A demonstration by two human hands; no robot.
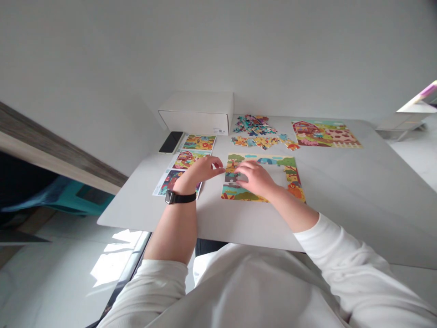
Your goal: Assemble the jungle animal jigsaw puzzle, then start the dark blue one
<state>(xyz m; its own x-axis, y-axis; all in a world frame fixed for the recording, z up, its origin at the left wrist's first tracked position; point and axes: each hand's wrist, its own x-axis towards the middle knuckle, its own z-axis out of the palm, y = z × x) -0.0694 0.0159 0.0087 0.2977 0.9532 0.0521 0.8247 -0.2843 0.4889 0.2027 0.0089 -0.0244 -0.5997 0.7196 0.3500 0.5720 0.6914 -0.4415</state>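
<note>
- I see the flat, rectangular puzzle (292, 174) on the smooth table (362, 196).
- Right hand (256, 176) curls over it, blocking part; holding anything, I can't tell.
- Left hand (204, 168), narrowly parted, sits beside its edge.
- Beyond: knobbed loose pieces (253, 125), white box (196, 121).

the right hand (255, 176) hides part of the puzzle board (251, 195); the label (218, 130) is illegibly small.

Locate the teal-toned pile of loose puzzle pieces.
Head view, just right of centre: the teal-toned pile lies on the table's far side, right of the white box, behind the row of yellowish pieces.
</note>
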